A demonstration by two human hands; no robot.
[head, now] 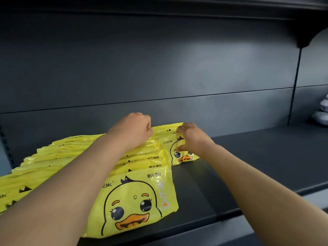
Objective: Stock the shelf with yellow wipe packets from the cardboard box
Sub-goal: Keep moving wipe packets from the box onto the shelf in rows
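Right grip (192, 137) pinches upright packet (184, 158), long axis across shelf (248, 157); left grip (131, 128) seemingly grasps back packets (165, 127).

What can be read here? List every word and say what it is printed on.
"CKaK": rear packet, gripped by the right hand and the left hand.
"婴儿湿巾": front packet, top right.
"KaK": front packet, start hidden behind the left forearm.
Print by the front packet's round icons: too blurred to read.

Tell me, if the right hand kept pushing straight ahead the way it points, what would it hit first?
The rear yellow packets it grips; the right hand is pressed against them. Past those, probably the shelf's dark back panel, though depth is hard to judge.
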